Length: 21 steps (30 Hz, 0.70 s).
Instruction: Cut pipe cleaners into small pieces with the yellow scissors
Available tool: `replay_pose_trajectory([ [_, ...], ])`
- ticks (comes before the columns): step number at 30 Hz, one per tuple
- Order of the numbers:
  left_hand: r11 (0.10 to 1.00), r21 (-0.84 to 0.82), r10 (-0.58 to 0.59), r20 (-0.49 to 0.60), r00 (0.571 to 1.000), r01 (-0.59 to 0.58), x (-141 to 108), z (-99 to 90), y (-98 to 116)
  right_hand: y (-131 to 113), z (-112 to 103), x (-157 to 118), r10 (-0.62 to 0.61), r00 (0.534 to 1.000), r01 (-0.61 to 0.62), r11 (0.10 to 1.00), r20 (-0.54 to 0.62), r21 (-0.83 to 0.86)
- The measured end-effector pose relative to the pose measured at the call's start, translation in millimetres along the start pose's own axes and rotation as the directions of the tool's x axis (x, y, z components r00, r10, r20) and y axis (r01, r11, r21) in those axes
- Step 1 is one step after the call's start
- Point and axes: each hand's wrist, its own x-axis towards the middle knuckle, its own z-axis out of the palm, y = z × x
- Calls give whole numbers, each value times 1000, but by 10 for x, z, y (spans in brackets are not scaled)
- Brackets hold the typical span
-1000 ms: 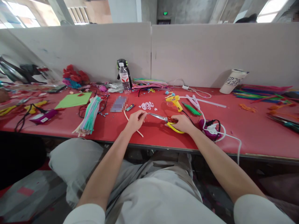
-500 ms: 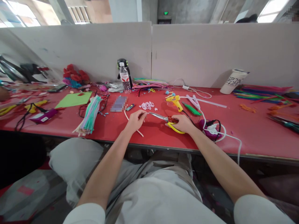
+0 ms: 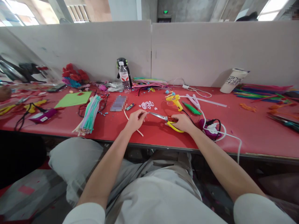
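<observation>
My left hand (image 3: 135, 120) is closed in a pinch, thumb against forefinger, right at the tips of the scissors. What it pinches is too small and hidden to make out. A cream pipe cleaner (image 3: 139, 133) passes beneath this hand, with its ends showing on either side. Yellow-handled scissors (image 3: 174, 127) are gripped in my right hand (image 3: 183, 123), blades pointing left toward the pinched fingers. The blades look nearly closed. Just beyond the left fingertips lies a heap of short pale pink pieces (image 3: 146, 105).
A yellow glue gun (image 3: 174, 100), a green pen-shaped tool (image 3: 191, 108) and a purple power block (image 3: 210, 129) with cords lie at right. Left are a bundle of pipe cleaners (image 3: 90, 115) and a green sheet (image 3: 74, 99). Behind stand a water bottle (image 3: 124, 77) and a cup (image 3: 233, 81).
Both hands and the scissors hold almost the same place. The view has shifted very slightly, and at the far left another person's hand shows a little more.
</observation>
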Motion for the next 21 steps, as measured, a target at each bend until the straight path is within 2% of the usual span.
replay_pose_trajectory([
  [8, 1000, -1, 9, -7, 1000, -9, 0, 3, 13, -27, -45, -36, -9, 1000, 9, 995, -4, 98],
  [21, 1000, -4, 16, 1, 1000, -16, 5, 3, 0, -5, -25, -6, -10, 999, 8, 999, 36, 48],
])
